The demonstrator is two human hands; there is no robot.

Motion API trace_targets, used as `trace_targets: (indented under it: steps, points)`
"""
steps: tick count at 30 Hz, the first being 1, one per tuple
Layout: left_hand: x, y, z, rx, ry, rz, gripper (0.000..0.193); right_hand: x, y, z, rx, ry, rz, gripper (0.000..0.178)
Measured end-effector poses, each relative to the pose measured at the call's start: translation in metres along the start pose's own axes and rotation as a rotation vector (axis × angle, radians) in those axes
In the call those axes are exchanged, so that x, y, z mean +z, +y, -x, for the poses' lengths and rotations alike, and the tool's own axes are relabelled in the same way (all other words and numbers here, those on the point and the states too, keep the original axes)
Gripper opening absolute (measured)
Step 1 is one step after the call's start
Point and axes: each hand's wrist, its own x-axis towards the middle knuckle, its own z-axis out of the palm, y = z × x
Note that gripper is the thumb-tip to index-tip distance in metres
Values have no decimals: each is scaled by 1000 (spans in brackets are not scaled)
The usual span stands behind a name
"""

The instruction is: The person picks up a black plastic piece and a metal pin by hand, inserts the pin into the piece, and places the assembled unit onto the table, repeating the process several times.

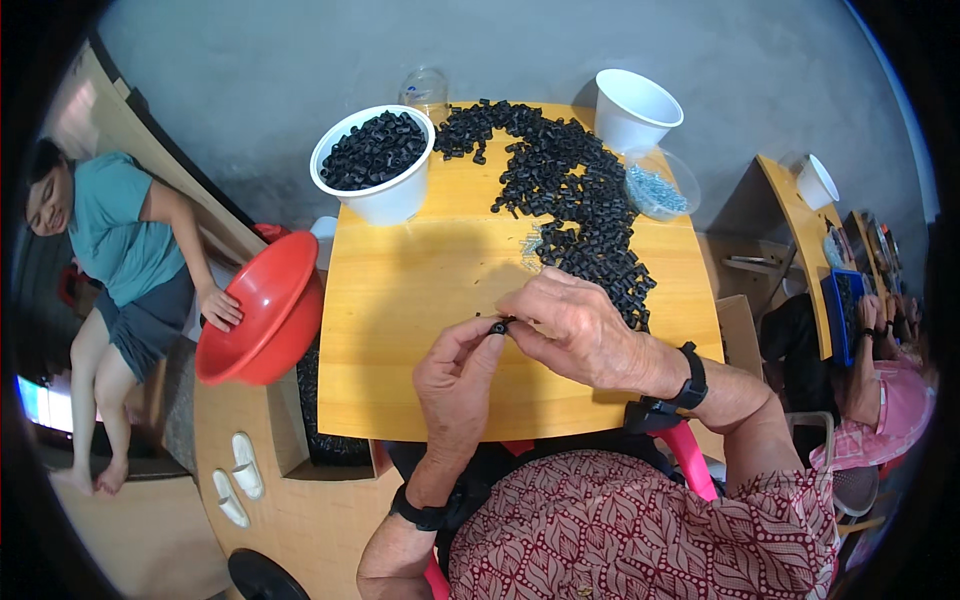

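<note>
Above the near half of the yellow wooden table, my two hands meet. Between thumb and forefinger, my left hand pinches a small black plastic cap whose round end shows. My right hand has its fingertips closed at the same spot; whatever they grip is too small to make out. Just beyond my right hand spreads a large heap of black plastic caps. A few small metal screws lie beside the heap. At the right edge, a clear tub holds many silvery screws.
A white bucket full of black caps stands at the far left, near a clear jar. Another white bucket is far right. Left of the table, a person touches a red basin. Others work at right around a blue tray.
</note>
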Motion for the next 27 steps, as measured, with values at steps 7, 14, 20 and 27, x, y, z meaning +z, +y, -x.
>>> trace_targets:
  steps: [7, 14, 20, 27]
  points:
    - [7, 2, 2, -5, -18, -118, 19, -7, 1, 8, 13, -7, -24, 18]
    - [13, -5, -1, -74, -43, -10, 18, -12, 4, 16, 163, 45, -96, 13]
    - [20, -6, -1, -78, -44, 42, 20, -11, 20, 30, 527, 71, -663, 9]
    - [23, -8, 0, -79, -39, 9, 20, -10, 16, 32, 566, 120, -804, 7]
